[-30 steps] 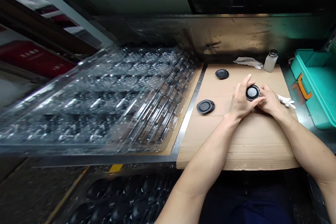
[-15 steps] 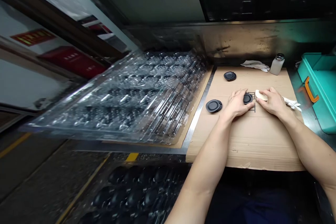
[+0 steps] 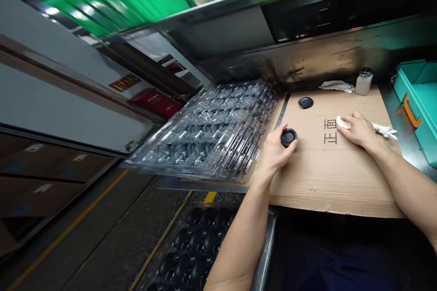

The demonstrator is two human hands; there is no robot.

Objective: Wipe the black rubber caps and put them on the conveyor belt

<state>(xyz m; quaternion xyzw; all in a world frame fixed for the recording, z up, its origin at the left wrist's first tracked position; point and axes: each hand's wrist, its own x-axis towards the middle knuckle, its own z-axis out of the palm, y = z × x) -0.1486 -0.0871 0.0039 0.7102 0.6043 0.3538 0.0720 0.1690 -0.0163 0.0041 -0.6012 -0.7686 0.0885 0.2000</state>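
Observation:
My left hand (image 3: pixel 276 151) is at the left edge of a cardboard sheet (image 3: pixel 307 173), its thumb and fingers curled round a black round plastic part (image 3: pixel 289 137) with a raised rim. Whether another part lies under it is hidden. To the right, my right hand (image 3: pixel 358 130) pinches a whitish pad (image 3: pixel 343 122) just above or on the cardboard, beside its printed black characters (image 3: pixel 330 132). Toward the back of the sheet lies another black round part (image 3: pixel 305 102), seemingly on top of a second one.
Clear plastic trays (image 3: pixel 211 132) are stacked on the left. A small bottle (image 3: pixel 364 82) and a white cloth (image 3: pixel 336 86) lie at the back. White gloves (image 3: pixel 385 130) and a teal bin (image 3: pixel 414 109) are on the right. Another tray with black parts (image 3: pixel 198 241) sits below.
My left hand has moved left from the printed characters to the left-hand black part's spot, with a black round part in it. My right hand stays with the pad. The view has turned left.

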